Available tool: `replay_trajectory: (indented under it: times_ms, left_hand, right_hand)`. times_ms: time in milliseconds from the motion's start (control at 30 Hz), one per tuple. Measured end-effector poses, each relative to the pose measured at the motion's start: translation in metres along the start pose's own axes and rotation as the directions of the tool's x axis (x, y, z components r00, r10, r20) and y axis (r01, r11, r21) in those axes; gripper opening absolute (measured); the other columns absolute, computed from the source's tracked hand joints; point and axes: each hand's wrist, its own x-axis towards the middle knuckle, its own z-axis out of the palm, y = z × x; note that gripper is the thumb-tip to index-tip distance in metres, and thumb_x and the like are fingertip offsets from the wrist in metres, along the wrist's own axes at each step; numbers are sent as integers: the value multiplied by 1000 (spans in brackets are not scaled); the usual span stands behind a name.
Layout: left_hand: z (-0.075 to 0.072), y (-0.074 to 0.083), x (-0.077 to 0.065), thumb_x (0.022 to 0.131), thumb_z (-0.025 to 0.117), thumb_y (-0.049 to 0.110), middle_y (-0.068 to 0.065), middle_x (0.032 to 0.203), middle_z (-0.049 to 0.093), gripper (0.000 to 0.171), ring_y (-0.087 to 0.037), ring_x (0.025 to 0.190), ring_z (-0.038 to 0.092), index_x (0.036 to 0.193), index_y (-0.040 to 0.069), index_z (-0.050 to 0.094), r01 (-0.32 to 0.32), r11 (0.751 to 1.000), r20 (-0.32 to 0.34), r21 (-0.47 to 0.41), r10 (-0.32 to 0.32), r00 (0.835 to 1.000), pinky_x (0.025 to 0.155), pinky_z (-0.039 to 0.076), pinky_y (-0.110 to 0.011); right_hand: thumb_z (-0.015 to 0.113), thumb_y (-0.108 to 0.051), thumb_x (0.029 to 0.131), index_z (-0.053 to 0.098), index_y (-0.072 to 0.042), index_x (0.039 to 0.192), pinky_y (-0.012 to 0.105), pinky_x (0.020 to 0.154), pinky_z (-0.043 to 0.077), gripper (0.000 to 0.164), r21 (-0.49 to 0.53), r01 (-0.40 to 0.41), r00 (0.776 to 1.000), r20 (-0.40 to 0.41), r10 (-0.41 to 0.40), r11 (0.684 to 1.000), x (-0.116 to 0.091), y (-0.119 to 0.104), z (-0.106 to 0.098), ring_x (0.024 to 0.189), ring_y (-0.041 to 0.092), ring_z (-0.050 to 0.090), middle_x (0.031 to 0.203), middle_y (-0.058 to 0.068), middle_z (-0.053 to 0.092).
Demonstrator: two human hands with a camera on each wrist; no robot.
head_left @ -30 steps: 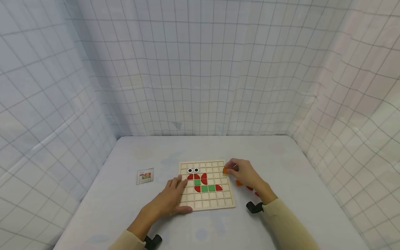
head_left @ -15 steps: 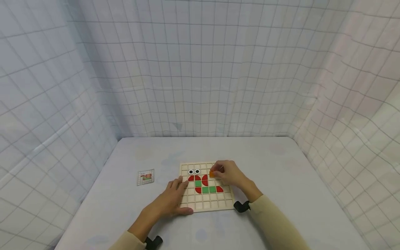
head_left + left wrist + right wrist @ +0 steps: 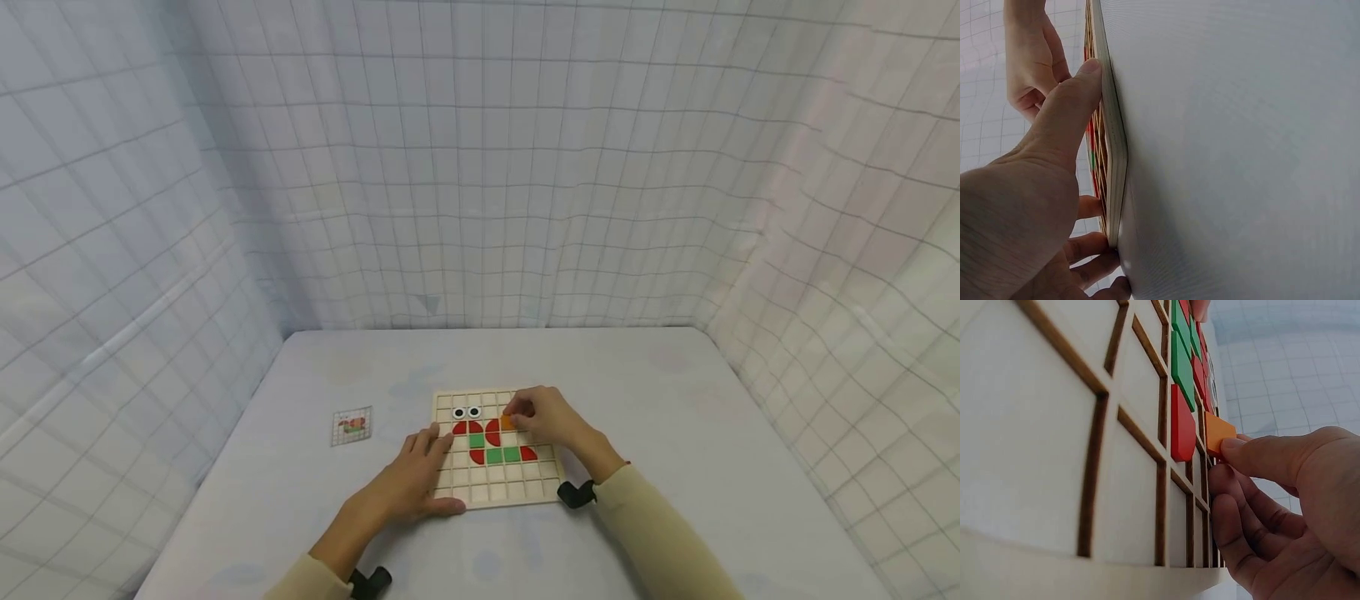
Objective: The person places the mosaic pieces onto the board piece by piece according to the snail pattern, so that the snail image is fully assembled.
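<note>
A wooden grid board [image 3: 497, 493] lies on the table, with green square tiles [image 3: 494, 456], red curved-edge tiles [image 3: 492, 432] and two round eye pieces [image 3: 459, 413] in its cells. My left hand [image 3: 411, 482] rests at the board's near left corner, fingers spread along the left side and the straight thumb [image 3: 1069, 103] against the front edge. Between thumb and fingers, my right hand [image 3: 551, 418] pinches an orange tile [image 3: 1220, 434]. That tile stands tilted at the board, right beside a red tile in the upper rows. Part of the board's right side is hidden by the right hand.
Left of the board lies a small card [image 3: 351, 426] printed with a grid and a coloured figure. Grid-patterned cloth [image 3: 487, 208] hangs behind and at both sides of the white table [image 3: 645, 367]. The right forearm covers the table just right of the board.
My right hand has carried the orange tile leftward from the board's right edge to beside the upper red tiles, then slightly lower. The left hand has stayed in place on the board.
</note>
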Motion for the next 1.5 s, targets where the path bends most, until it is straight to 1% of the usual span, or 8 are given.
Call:
replay_trajectory:
  times_ms: [300,400,533,767,900,1133,1300,1500]
  left_hand:
    - [3,-1,-1,92,97,62,-33,186,32,116,-56,166,40,176,3,43,-3,1000,-5,-1,3,1000,126,52,-73]
    - [1,-1,-2,92,97,62,-33,186,32,116,-56,166,40,176,3,43,-5,1000,-6,6,5,1000,125,53,-73]
    - [-1,-1,-2,92,96,63,-33,186,31,117,-56,168,39,177,2,42,-6,1000,-5,7,6,1000,126,52,-72]
    - [-1,-2,-4,93,95,63,-33,187,31,116,-56,168,39,177,2,42,-12,1000,0,8,12,1000,127,52,-71]
    - [-1,-2,-3,93,96,62,-32,186,32,116,-56,168,39,176,1,43,-19,1000,-13,6,19,1000,127,52,-71]
    - [1,-5,-2,93,96,63,-32,186,32,116,-55,168,39,176,1,43,-19,1000,-16,8,19,1000,127,52,-71]
    - [1,-5,-2,93,95,63,-32,187,31,116,-55,168,39,177,1,42,-26,1000,-19,0,26,999,128,51,-71]
    - [0,-5,-3,93,96,62,-31,187,31,116,-55,169,38,177,2,42,-18,1000,-16,-2,18,1000,127,51,-71]
  right_hand:
    - [82,-8,109,91,-11,111,30,87,62,10,-56,-15,1000,-7,14,998,0,-3,5,94,9,68,108,1,80]
    - [83,-8,108,93,-10,113,27,85,61,11,-62,3,1000,-10,-4,998,-1,-3,4,94,8,67,108,2,80]
    - [83,-8,108,93,-8,114,28,85,63,12,-59,32,999,-12,-33,998,-3,-3,2,95,9,69,107,2,80]
    - [81,-11,110,92,-8,121,38,94,68,16,-79,58,998,-29,-60,995,-9,0,-1,103,14,76,110,2,83]
    - [81,-10,110,91,-7,122,37,93,67,16,-83,62,996,-53,-66,995,-15,2,-9,100,13,74,112,3,84]
    - [83,-12,109,90,-10,123,25,80,55,17,-127,46,998,-44,-52,991,-27,17,-25,90,8,64,107,-1,82]
    - [84,-15,108,90,-12,124,25,78,56,17,-124,4,999,-42,-9,992,-42,31,-38,94,9,67,111,-2,81]
    - [86,-20,108,88,-16,130,27,83,58,23,-116,-43,999,-16,41,992,-60,44,-53,100,10,68,116,-3,80]
